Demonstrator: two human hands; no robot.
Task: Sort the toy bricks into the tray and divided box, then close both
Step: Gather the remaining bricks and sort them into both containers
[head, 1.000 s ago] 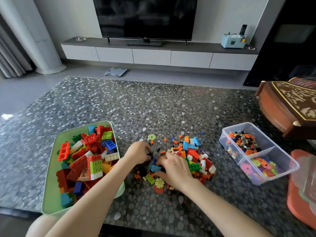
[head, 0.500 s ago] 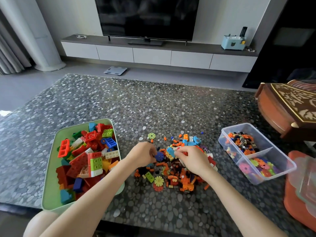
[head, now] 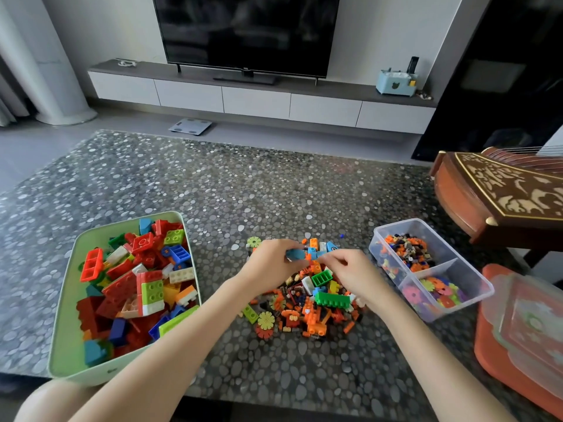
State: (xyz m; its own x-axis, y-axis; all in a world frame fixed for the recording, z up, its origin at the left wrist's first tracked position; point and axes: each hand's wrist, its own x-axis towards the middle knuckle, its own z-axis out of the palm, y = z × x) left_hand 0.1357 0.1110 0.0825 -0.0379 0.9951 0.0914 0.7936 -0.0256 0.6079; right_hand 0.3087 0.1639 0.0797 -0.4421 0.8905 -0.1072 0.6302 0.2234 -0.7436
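Note:
A loose pile of small toy bricks [head: 307, 303] lies on the table between a pale green tray [head: 65, 354] on the left and a clear divided box [head: 475, 287] on the right. The tray holds several large bricks. The box has small orange and dark pieces in its far compartment and flower discs in the near one. My left hand [head: 268, 263] hovers over the pile's far edge and pinches a blue brick [head: 295, 254]. My right hand [head: 353, 274] is just beside it, fingers curled and pinching a small piece that is too small to make out.
The table [head: 213, 193] has a dark pebble-pattern top. An orange lid and a clear lid [head: 530, 324] lie at the right edge. A carved wooden instrument [head: 499, 196] juts in at the right. A TV and low cabinet stand beyond the table.
Both hands have lifted from the near middle of the pile toward its far edge. The left hand now holds a blue brick, and green bricks lie uncovered in the pile.

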